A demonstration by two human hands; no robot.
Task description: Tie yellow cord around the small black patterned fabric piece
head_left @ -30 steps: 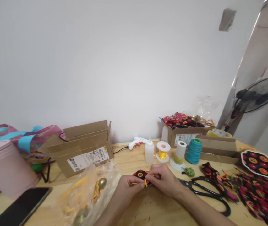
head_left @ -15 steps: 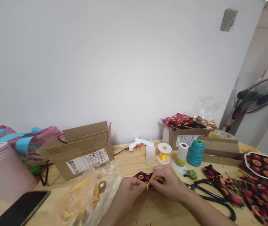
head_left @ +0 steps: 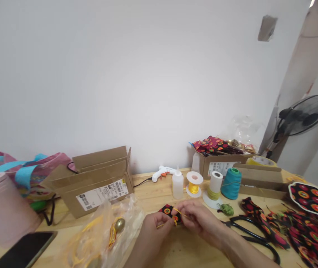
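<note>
My left hand (head_left: 156,227) is closed in a pinch at the near edge of a small black and red patterned fabric piece (head_left: 167,210). A yellow cord (head_left: 180,213) runs from the fabric to my right hand (head_left: 198,220), whose thumb and fingers are pinched on it. A small yellow knot or loop shows between the two hands, just by the left fingertips. Part of the fabric is hidden behind my fingers. Black-handled scissors (head_left: 255,238) lie just right of my right wrist, their blades partly covered by the forearm.
Behind the hands stand a squeeze bottle (head_left: 178,185), a yellow cord spool (head_left: 194,188), a green thread spool (head_left: 216,182) and a teal thread cone (head_left: 231,184). A plastic bag (head_left: 131,212) with bells is at left, near a cardboard box (head_left: 91,182). Fabric scraps (head_left: 312,234) lie right.
My right hand has turned and its fingers have lifted slightly, drawing the yellow cord up into view above the fabric. My left hand keeps its pinch in nearly the same place.
</note>
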